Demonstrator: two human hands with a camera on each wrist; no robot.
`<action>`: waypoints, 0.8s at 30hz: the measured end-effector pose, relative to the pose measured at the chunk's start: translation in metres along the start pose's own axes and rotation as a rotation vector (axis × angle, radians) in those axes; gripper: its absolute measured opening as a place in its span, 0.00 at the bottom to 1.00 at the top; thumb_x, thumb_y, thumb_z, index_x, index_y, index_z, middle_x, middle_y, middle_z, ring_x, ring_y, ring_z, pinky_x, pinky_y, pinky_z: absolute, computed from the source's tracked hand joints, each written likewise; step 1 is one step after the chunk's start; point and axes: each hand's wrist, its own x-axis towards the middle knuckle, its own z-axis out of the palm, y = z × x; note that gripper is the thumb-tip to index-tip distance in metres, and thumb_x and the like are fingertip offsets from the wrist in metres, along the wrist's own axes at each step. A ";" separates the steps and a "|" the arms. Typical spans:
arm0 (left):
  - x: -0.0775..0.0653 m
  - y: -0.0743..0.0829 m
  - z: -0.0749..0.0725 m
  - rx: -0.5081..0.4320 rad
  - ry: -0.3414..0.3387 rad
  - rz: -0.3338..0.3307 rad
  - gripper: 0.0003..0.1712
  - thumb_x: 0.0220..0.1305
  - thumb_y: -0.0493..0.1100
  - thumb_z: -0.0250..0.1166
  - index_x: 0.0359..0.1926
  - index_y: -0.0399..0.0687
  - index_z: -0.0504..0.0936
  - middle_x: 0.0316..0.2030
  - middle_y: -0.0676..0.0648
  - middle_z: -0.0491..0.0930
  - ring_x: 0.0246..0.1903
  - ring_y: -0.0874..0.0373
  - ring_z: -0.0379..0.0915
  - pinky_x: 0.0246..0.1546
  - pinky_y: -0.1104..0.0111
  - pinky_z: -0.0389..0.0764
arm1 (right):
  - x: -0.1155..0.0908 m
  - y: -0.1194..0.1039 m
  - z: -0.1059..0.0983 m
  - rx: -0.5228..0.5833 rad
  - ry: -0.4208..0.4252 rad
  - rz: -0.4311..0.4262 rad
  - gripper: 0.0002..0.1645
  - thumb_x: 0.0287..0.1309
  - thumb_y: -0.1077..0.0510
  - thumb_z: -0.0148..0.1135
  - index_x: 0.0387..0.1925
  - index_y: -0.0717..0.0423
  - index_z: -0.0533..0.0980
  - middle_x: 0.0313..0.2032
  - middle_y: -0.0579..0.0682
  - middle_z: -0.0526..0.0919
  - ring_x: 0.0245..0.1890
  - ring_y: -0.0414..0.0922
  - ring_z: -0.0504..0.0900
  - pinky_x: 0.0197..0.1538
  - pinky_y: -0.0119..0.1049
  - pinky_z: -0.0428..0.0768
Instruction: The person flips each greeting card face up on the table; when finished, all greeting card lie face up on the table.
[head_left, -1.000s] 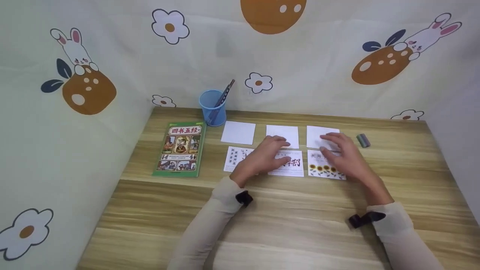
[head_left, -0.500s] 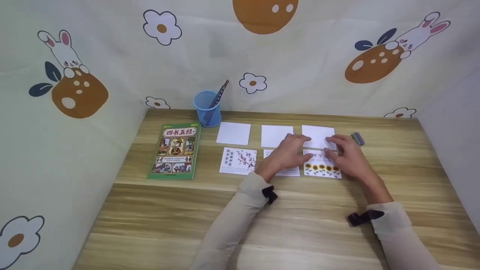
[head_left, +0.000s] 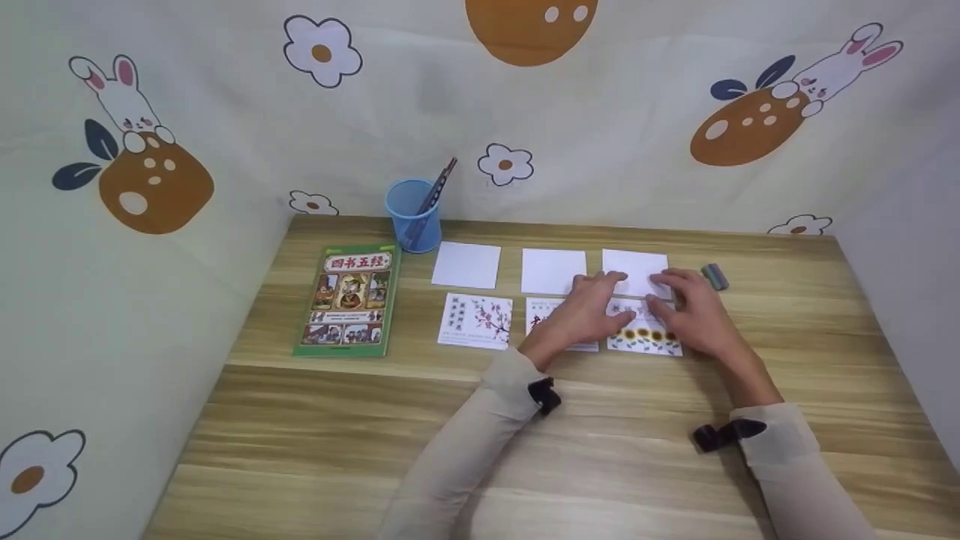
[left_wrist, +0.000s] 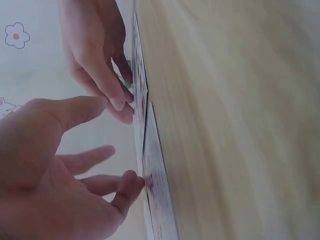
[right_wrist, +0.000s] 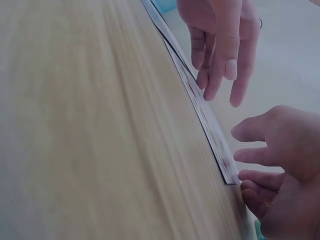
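Observation:
Three plain white cards lie in a back row, left (head_left: 466, 264), middle (head_left: 553, 270) and right (head_left: 630, 264). In front of them lie a plum-blossom card (head_left: 472, 322), a card with red characters (head_left: 538, 310) and a sunflower card (head_left: 645, 345). My left hand (head_left: 583, 309) covers part of the red-lettered card, its relaxed fingers spread toward the right pair. My right hand (head_left: 694, 311) has its fingertips right at the right edges of that pair. In the right wrist view, loosely bent fingers of the right hand (right_wrist: 285, 160) meet a card's corner. Neither hand grips anything.
A green illustrated book (head_left: 349, 300) lies at the left. Behind it stands a blue mesh pen cup (head_left: 412, 214) holding several pencils. A small dark striped block (head_left: 715, 277) lies beyond the right hand. A patterned cloth (head_left: 600, 127) hangs along the wooden table's back edge.
My left hand has moved right, from between the left and middle cards toward the right pair, uncovering the plum-blossom card. The right hand has barely shifted, and the cards look unmoved.

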 end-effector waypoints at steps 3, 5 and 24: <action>0.000 0.003 0.000 -0.116 0.025 -0.064 0.40 0.75 0.53 0.69 0.81 0.50 0.67 0.76 0.44 0.76 0.76 0.42 0.69 0.77 0.56 0.74 | 0.000 0.000 0.000 0.018 -0.005 0.018 0.28 0.76 0.55 0.66 0.70 0.66 0.77 0.75 0.72 0.70 0.79 0.70 0.64 0.81 0.71 0.61; 0.000 0.004 0.000 -0.199 0.050 -0.094 0.40 0.75 0.53 0.69 0.81 0.49 0.66 0.74 0.41 0.77 0.75 0.42 0.70 0.76 0.55 0.76 | 0.000 0.000 0.000 0.027 -0.003 0.026 0.28 0.76 0.55 0.65 0.70 0.65 0.77 0.75 0.71 0.70 0.79 0.69 0.64 0.81 0.70 0.62; 0.005 0.004 0.001 -0.592 0.220 -0.069 0.43 0.71 0.45 0.71 0.81 0.43 0.65 0.72 0.34 0.73 0.64 0.43 0.80 0.60 0.68 0.84 | 0.001 -0.001 0.001 0.086 0.026 0.021 0.28 0.73 0.59 0.67 0.70 0.66 0.76 0.75 0.72 0.70 0.79 0.70 0.66 0.79 0.69 0.66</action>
